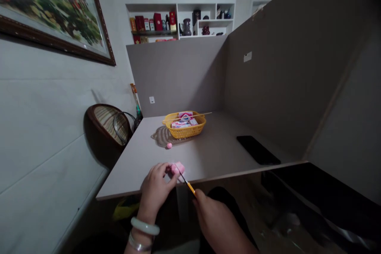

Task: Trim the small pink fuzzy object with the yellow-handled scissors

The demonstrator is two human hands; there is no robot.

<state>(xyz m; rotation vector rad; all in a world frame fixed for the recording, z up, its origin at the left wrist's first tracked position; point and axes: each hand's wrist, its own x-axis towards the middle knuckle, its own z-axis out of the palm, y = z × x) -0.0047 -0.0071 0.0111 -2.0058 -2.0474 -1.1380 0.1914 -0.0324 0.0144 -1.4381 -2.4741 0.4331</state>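
Near the front edge of the table, my left hand [159, 184] pinches a small pink block [177, 168] between thumb and fingers. It looks like soap, though its exact kind is hard to make out. My right hand [212, 210] grips a thin craft knife [191, 187] by its yellow handle. The dark, narrow blade slants up and left, its tip touching the pink block. Farther back on the table lies a small pink ball [169, 145], apart from both hands.
A yellow plastic basket [187, 132] holds printed boxes, with a thin stick [202, 115] across its rim. A black phone [257, 150] lies at the right. Grey panels [184, 75] border the table's back and right. A round wooden-rimmed object [104, 127] leans at the left wall.
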